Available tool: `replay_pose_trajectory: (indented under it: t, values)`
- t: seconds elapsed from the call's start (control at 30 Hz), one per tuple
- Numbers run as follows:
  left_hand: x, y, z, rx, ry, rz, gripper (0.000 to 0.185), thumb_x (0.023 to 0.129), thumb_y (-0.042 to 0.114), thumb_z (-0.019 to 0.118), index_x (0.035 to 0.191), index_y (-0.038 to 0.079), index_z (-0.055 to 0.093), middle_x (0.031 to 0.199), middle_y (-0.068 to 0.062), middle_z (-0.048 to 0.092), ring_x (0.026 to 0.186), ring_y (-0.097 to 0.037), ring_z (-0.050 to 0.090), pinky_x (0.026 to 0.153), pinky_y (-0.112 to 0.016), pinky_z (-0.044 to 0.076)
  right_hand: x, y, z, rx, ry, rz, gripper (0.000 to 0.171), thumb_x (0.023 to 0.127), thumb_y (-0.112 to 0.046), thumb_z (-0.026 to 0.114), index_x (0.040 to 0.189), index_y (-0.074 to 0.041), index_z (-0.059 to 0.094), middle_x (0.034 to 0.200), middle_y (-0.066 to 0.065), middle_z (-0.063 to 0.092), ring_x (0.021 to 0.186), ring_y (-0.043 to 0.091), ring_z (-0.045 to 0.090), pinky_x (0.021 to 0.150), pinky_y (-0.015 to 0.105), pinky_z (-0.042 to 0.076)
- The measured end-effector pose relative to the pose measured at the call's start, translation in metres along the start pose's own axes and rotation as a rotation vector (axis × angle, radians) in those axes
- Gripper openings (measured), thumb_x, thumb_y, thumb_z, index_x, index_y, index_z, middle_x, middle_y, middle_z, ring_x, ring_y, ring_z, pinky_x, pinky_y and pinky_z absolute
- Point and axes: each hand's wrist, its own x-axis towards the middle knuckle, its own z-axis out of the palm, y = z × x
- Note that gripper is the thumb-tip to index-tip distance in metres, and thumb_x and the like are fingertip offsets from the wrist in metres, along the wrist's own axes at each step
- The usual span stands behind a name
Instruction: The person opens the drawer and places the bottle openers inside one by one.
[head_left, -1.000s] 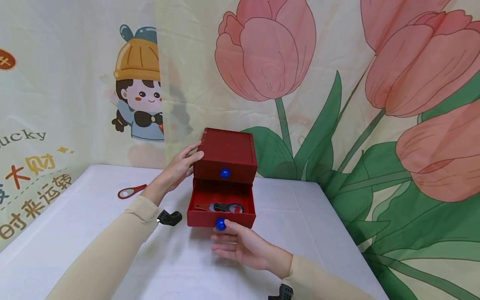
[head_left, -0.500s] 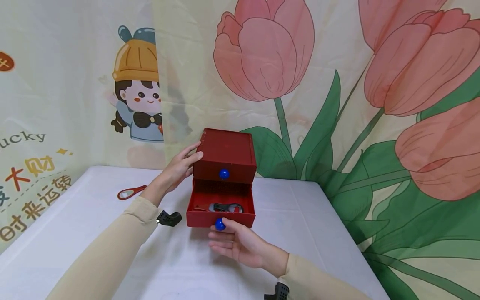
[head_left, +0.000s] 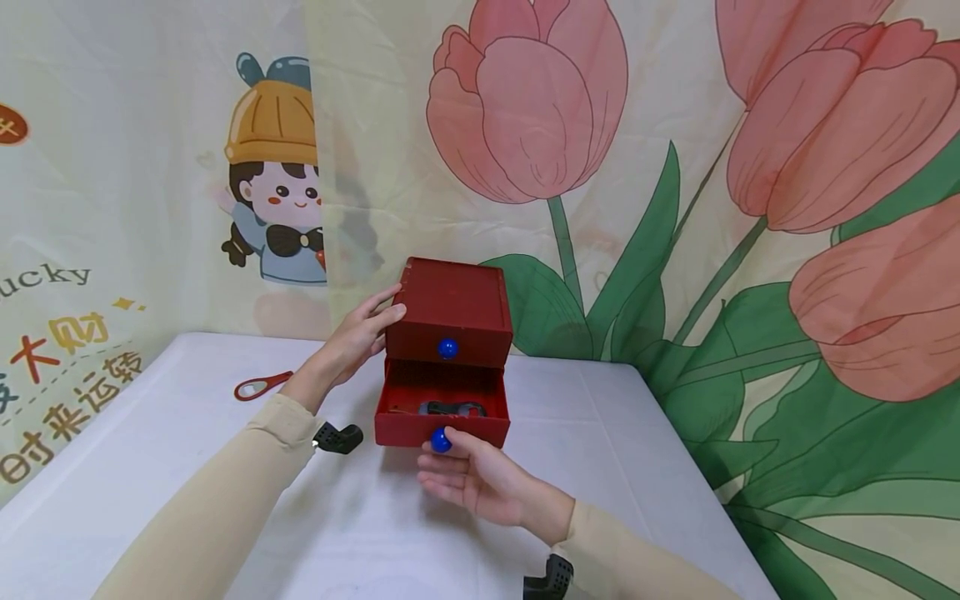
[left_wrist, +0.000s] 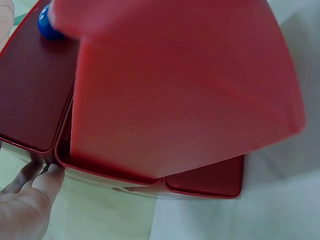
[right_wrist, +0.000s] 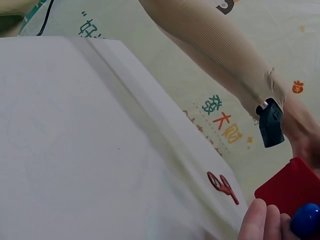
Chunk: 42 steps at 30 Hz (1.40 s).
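Note:
A red two-drawer box stands on the white table. My left hand rests with straight fingers against the box's upper left side; in the left wrist view its fingertips touch the box. The lower drawer stands partly out and holds a black opener-like tool. My right hand lies palm up at that drawer's front and pinches its blue knob between thumb and forefinger. The knob shows beside my fingertips. The upper drawer's blue knob is untouched.
A red opener lies on the table left of the box, also seen as a red opener in the right wrist view. A printed cloth backdrop hangs right behind the table. The table's right edge runs close to the box.
The lower drawer has slid a little way back into the box, with my right hand following its knob. My left hand has stayed on the box.

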Motion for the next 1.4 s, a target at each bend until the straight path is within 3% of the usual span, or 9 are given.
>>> replay_pose_trajectory:
  t: [0.37, 0.7, 1.03, 1.4]
  values:
    - [-0.001, 0.002, -0.002, 0.003, 0.002, 0.001, 0.075, 0.108, 0.046, 0.058, 0.172, 0.03, 0.021, 0.175, -0.012, 0.023, 0.158, -0.036, 0.031, 0.129, -0.056, 0.025, 0.008, -0.006, 0.001, -0.016, -0.018, -0.001, 0.059, 0.107, -0.044, 0.063, 0.144, 0.002, 0.061, 0.143, 0.02, 0.066, 0.141, 0.039, 0.057, 0.112, 0.04, 0.051]
    - [-0.001, 0.001, -0.003, -0.009, -0.002, 0.003, 0.075, 0.108, 0.046, 0.058, 0.172, 0.03, 0.021, 0.174, -0.013, 0.024, 0.157, -0.037, 0.032, 0.128, -0.055, 0.026, 0.018, -0.011, -0.002, 0.003, -0.001, -0.023, 0.056, 0.107, -0.043, 0.063, 0.142, 0.001, 0.063, 0.132, 0.016, 0.073, 0.132, 0.034, 0.065, 0.11, 0.039, 0.053]
    - [0.003, 0.0, 0.001, -0.006, 0.0, -0.005, 0.075, 0.108, 0.046, 0.059, 0.171, 0.031, 0.022, 0.174, -0.014, 0.025, 0.157, -0.037, 0.033, 0.129, -0.056, 0.023, 0.035, -0.017, -0.009, -0.001, 0.024, -0.059, 0.057, 0.107, -0.045, 0.063, 0.142, 0.0, 0.062, 0.142, 0.021, 0.066, 0.137, 0.038, 0.061, 0.11, 0.041, 0.053]
    - [0.002, 0.001, 0.001, -0.015, 0.009, -0.01, 0.073, 0.108, 0.044, 0.058, 0.171, 0.031, 0.023, 0.174, -0.014, 0.024, 0.158, -0.036, 0.032, 0.13, -0.055, 0.022, 0.052, -0.027, -0.011, -0.02, 0.042, -0.081, 0.056, 0.11, -0.043, 0.058, 0.144, 0.001, 0.06, 0.14, 0.02, 0.068, 0.141, 0.041, 0.056, 0.111, 0.041, 0.052]
